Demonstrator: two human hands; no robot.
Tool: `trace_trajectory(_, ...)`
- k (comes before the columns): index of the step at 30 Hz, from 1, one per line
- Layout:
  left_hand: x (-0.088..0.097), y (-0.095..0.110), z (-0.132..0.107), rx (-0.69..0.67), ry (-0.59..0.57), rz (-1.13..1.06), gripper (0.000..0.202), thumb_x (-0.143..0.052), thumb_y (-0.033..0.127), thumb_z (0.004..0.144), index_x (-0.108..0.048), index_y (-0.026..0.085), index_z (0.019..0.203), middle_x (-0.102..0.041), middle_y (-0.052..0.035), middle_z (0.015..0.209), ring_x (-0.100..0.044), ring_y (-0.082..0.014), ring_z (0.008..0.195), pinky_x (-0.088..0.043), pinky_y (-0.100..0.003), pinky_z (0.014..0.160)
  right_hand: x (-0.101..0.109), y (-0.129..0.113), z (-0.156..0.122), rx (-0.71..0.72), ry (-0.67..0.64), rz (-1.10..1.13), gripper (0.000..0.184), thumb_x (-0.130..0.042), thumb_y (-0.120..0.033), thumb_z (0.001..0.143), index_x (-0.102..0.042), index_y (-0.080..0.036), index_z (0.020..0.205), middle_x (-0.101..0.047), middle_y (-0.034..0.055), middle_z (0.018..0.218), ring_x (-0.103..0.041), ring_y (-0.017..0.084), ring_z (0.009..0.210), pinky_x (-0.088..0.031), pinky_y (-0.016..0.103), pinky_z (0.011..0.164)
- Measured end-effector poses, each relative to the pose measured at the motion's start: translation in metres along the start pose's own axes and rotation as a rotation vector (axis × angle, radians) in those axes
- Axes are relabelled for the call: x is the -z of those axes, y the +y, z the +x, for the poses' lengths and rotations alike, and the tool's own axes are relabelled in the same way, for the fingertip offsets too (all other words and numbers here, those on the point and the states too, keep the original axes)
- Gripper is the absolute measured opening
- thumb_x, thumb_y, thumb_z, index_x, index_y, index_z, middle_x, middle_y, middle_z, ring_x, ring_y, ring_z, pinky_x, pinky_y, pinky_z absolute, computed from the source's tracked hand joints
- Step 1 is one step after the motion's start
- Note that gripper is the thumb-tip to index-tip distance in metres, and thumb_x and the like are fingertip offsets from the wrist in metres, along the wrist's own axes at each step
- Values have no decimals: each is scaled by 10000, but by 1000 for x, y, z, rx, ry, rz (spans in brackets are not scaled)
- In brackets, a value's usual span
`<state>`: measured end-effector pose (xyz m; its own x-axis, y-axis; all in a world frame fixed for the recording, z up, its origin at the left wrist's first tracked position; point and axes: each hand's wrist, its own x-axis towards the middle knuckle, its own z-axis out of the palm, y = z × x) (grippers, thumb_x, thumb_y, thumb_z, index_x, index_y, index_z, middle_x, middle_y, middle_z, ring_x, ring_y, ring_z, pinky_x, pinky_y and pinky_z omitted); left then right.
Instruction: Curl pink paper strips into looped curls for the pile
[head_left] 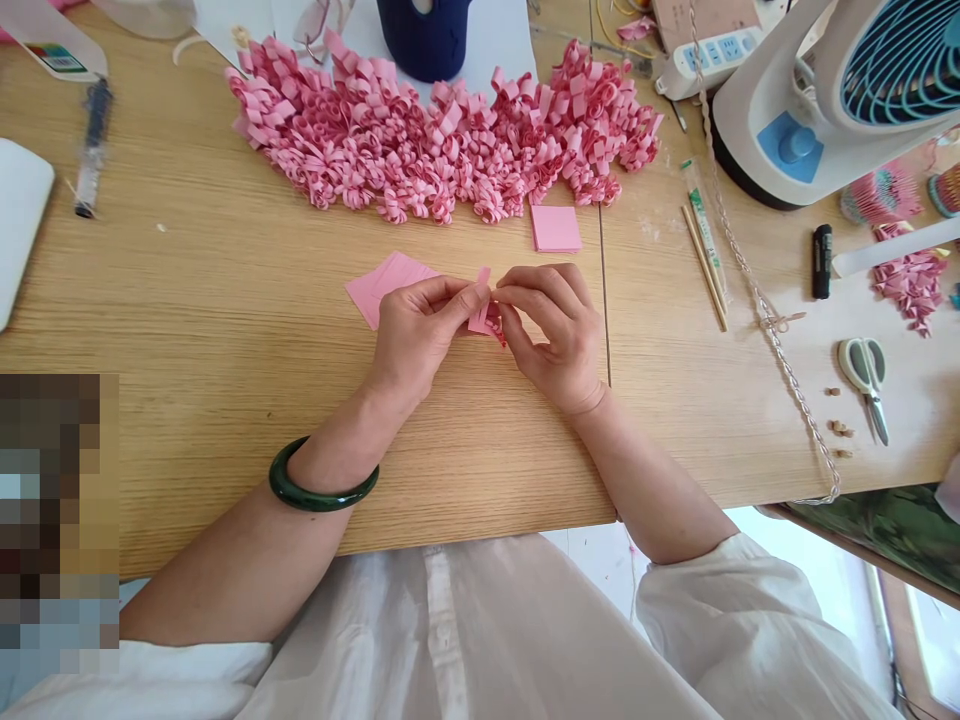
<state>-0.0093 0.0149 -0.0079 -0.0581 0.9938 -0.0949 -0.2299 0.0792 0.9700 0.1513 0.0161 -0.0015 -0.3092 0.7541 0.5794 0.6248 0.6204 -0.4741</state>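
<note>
A: What's hidden or hard to read?
B: Strip (484, 275) sits mid-frame, between the hands. Left thumb covers part of it. Left hand (416, 325) also overlaps the right end of the sheets (371, 292). Can't count those. Dark pink curl (495, 323) by the right fingertips is too small to trace; can't tell if it joins the strip.

A: Anything cut off?
B: Cup (424, 45) at top edge, fan (780, 130) at upper right, white slab (21, 225) at left edge. Lower left is a pixelated block, contents unreadable. In the pile (390, 140), upper middle, pieces overlap too much to separate.

A: Pose?
B: Both forearms come up from the bottom corners, converging at center. Left wrist angled up and right, palm side mostly turned away, thumb on top. Bangle (324, 497) around that forearm. Right hand (553, 325) mirrors it: wrist bent inward, knuckles up, fingers curled toward the strip.

A: Grip?
B: Left: thumb and forefinger pinched tight on the strip. Right: thumb and forefinger nearly together, tips right at the strip. Can't tell if they hold paper or only touch it.

A: Nearby?
B: Pad (556, 229) just above right hand, below the pile. All on the table (225, 320).
</note>
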Motion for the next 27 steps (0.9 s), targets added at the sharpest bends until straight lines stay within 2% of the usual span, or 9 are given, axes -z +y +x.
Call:
trace_trajectory(5,2,-2,0,-115,-4,78,120,-772,244,856,-764,219,739,-727,-1,740,-688,-145,713,-581,-247,706,-4,-3,-1,-12,74,88,110,-576,-216,998,-677,-255,1018,-724,47,1071,-662,191,989,-605,392,844)
trace_trajectory(9,3,0,-2,-146,-42,176,90,-758,281,881,-786,216,825,-765,-22,812,-715,-157,740,-582,-251,727,-6,-4,-2,-198,106,226,79,-578,-227,988,-657,-220,991,-700,43,1069,-663,151,978,-615,295,748)
trace_trajectory(11,3,2,-3,-147,-50,205,104,-751,285,889,-779,212,820,-766,-27,811,-717,-160,739,-580,-251,732,-7,-4,-3,-237,112,260,66,-585,-216,978,-649,-214,963,-693,36,1055,-657,140,967,-611,283,749)
trace_trajectory(19,1,4,-5,-248,-60,331,108,-703,204,895,-769,209,809,-769,-3,782,-696,-140,696,-557,-217,666,-8,-6,-2,-250,72,243,50,-641,-170,923,-630,-215,904,-685,31,1024,-632,152,962,-599,288,744)
trace_trajectory(27,0,1,-6,-288,-43,416,102,-702,220,903,-770,194,831,-781,-8,793,-700,-134,690,-555,-210,659,-5,-7,-1,-215,16,174,73,-623,-168,933,-608,-236,914,-676,42,1048,-604,190,999,-589,338,779)
